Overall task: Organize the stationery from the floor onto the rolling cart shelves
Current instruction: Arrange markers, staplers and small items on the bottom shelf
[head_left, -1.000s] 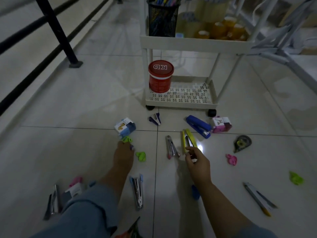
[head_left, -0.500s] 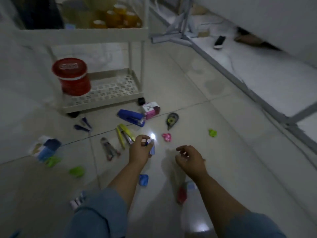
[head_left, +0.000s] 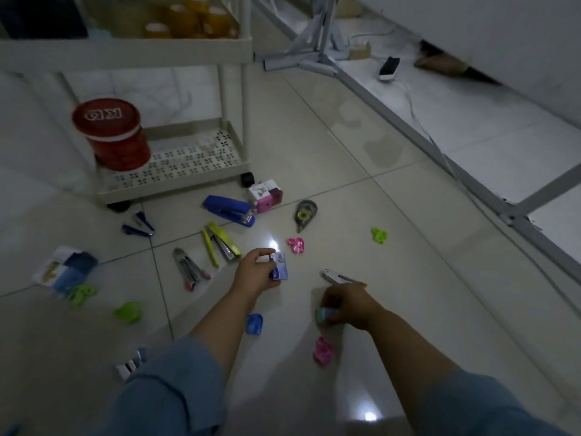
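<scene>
My left hand holds a small blue and white box just above the floor. My right hand is down on the tiles, fingers curled round a small teal box. A silver stapler lies just beyond that hand. Scattered on the floor are a blue stapler, a yellow stapler, a pink-tipped stapler, a pink box, a correction tape and pink, green and blue clips. The white cart stands at upper left.
A red round tin sits on the cart's bottom shelf; tape rolls fill the shelf above. A blue packet and green clips lie at left. A metal frame and cables run along the right.
The view swung right. My left hand left the green clip and now holds the blue and white box. My right hand dropped from near the yellow stapler onto the teal box.
</scene>
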`<control>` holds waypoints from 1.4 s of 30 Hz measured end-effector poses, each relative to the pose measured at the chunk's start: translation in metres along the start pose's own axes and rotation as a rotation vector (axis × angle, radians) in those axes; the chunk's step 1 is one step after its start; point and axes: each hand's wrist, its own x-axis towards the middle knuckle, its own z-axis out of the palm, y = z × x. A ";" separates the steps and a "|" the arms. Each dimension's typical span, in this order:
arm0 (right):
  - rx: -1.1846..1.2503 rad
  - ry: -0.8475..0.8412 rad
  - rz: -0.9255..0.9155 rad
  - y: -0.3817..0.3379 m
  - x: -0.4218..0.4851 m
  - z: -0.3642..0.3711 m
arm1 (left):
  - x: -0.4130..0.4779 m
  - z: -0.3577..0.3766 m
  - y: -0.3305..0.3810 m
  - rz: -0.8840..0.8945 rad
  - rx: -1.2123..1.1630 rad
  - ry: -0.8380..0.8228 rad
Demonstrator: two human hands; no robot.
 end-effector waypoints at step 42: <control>-0.024 0.195 -0.524 -0.177 0.048 -0.041 | -0.032 -0.081 0.071 -0.061 -0.079 -0.008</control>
